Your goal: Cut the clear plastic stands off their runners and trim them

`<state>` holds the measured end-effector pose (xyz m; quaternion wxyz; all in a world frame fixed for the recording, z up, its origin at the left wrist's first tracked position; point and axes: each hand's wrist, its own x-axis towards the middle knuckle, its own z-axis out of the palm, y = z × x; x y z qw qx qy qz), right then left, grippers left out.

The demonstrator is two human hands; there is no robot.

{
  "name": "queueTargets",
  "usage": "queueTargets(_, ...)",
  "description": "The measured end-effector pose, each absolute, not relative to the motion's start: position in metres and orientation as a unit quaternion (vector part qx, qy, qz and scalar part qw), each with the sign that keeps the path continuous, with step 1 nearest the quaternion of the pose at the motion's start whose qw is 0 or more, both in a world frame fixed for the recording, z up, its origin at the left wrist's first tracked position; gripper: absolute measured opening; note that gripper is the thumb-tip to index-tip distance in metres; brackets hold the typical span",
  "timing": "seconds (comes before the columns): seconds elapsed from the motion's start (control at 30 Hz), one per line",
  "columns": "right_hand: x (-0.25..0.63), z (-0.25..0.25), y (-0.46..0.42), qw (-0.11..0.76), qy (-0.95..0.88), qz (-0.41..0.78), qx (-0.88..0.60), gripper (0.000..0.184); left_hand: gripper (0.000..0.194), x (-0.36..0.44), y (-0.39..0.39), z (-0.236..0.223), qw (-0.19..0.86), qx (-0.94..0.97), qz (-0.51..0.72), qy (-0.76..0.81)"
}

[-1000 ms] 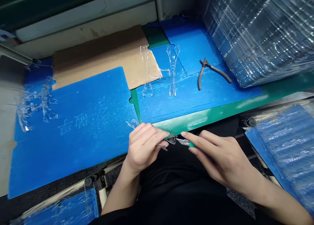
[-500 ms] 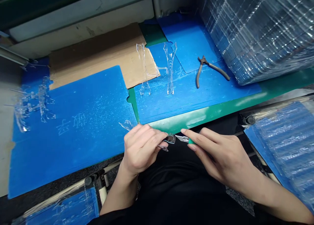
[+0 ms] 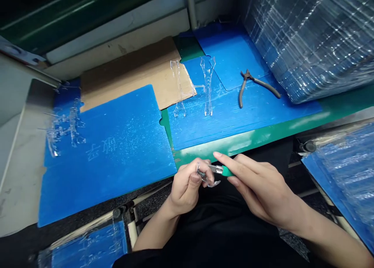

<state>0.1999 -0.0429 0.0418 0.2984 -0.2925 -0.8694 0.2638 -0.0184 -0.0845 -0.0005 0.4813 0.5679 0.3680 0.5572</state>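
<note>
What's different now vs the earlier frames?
The left hand has rolled over, thumb now toward the camera, turning the clear part it holds; one end no longer shows past the hand's left side. Nothing taken or let go: the right hand still grips the green-handled knife. Pliers and clear pieces on the bench: unmoved.

Left hand [image 3: 184, 188] grips a clear plastic piece [image 3: 214, 183]; right hand [image 3: 261, 182] holds a green-handled knife [image 3: 226, 171]

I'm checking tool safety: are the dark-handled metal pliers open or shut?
Open: the dark-handled metal pliers lie with handles spread wide and jaw tips apart.
</note>
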Motion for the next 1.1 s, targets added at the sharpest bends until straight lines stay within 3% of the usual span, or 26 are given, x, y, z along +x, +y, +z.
queueTargets(0.37, 0.2, 0.045, -0.046, 0.274, -0.881, 0.275, -0.27, 0.051, 0.046, -0.015, -0.079, 0.008, 0.431, 0.63, 0.534, 0.364)
queueTargets(1.1, 0.186, 0.031, -0.055, 0.352, -0.777, 0.354, -0.384, 0.05, 0.041, -0.008, -0.081, 0.0, 0.455, 0.626, 0.536, 0.337)
